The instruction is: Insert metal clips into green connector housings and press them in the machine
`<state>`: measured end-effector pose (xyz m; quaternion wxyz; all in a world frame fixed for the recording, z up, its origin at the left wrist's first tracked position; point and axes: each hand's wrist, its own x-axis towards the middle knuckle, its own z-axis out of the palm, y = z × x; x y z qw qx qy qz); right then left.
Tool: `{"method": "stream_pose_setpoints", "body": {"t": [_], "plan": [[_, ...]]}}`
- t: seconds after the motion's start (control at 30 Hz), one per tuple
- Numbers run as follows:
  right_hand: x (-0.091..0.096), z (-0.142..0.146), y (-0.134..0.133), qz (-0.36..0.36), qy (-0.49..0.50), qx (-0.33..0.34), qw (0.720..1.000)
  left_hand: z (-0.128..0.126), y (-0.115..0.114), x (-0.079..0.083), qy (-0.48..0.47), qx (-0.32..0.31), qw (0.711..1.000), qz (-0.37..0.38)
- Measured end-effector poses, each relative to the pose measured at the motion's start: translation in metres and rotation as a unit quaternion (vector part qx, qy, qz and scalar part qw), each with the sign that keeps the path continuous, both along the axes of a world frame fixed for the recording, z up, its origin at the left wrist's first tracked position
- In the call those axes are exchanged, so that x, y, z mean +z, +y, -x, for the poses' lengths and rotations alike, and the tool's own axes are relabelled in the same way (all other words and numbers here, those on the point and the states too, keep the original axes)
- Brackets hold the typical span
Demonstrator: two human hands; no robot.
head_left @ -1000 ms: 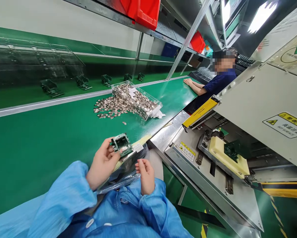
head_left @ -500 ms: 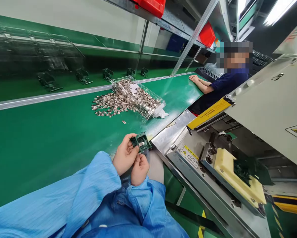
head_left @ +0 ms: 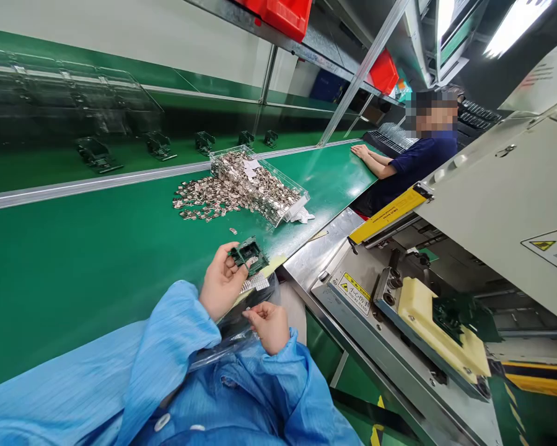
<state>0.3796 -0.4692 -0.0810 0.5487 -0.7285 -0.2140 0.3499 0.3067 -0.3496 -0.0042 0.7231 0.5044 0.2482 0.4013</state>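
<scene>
My left hand [head_left: 220, 285] is closed on a small dark green plastic frame part [head_left: 249, 254], holding it just above the near edge of the green belt [head_left: 96, 248]. Below it, my right hand [head_left: 269, 324] hangs curled over a clear plastic bag [head_left: 241, 322] in my lap; its fingertips are pinched together, and I cannot make out what is in them. A strip of small silvery metal pieces [head_left: 254, 284] lies on the bag between the two hands. Both arms wear light blue sleeves.
A clear tray [head_left: 264, 186] of small metal clips lies tipped on the belt, clips spilled to its left [head_left: 199, 201]. Several green parts stand along the far lane [head_left: 157, 147]. A machine with a cream fixture [head_left: 440, 328] is at my right. A co-worker [head_left: 408, 161] sits beyond it.
The hands were together on the green part half a second ago. Now my right hand has dropped back to the bag while my left hand keeps the part and has shifted slightly left.
</scene>
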Motion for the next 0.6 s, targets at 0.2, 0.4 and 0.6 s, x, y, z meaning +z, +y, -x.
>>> {"method": "stream_pose_setpoints", "body": {"t": [0.2, 0.4, 0.6], "plan": [[0.051, 0.000, -0.017, -0.044, -0.046, 0.040, 0.997, 0.050, -0.002, 0.005, 0.062, -0.003, 0.998, -0.032], [0.096, 0.017, 0.006, -0.191, -0.198, 0.026, 0.961, 0.066, -0.010, 0.001, 0.079, -0.030, 0.994, -0.064], [0.095, 0.035, 0.030, -0.179, -0.246, 0.009, 0.953, 0.067, -0.012, 0.001, 0.067, -0.063, 0.992, -0.085]]}}
